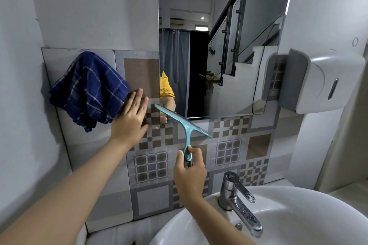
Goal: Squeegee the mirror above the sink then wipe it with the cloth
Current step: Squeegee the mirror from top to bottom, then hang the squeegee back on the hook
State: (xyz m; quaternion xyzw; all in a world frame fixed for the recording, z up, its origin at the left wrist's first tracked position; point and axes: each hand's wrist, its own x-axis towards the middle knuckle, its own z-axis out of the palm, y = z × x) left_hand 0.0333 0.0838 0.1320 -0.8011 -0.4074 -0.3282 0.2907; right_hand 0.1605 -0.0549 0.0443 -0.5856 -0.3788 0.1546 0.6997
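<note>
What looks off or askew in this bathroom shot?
Nothing is spilled or broken. The teal plastic squeegee in the right hand sits tilted, its blade only at the lower left corner of the wall mirror and mostly over the patterned tiles. The blue checked cloth hangs bunched on the wall beside the left hand.

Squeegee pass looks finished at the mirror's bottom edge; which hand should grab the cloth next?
Left. The left hand rests flat on the tiles touching the cloth; the right hand holds the squeegee.

no legible text, labels, brands or numbers in view, none readable on dispenser [326, 79], tap [237, 199] or squeegee [185, 125]
</note>
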